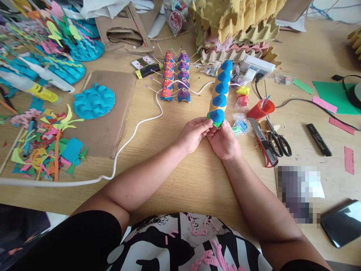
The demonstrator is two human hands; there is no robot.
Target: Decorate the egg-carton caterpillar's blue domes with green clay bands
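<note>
Both my hands hold the near end of an egg-carton strip, a row of several cups topped with blue clay. Green clay rings the nearest cup. My left hand pinches it from the left, thumb against the green clay. From the right, my right hand grips the same cup, with its thumb up on the side. The fingers beneath are partly hidden. Beyond my left hand stand a red row of egg-carton figures and a purple row, with coloured-tipped sticks poking out.
A white cable crosses the table. Right of my hands lie bagged blue clay, a red cup, a utility knife and scissors. Egg trays are stacked behind. Paper scraps and cardboard lie left.
</note>
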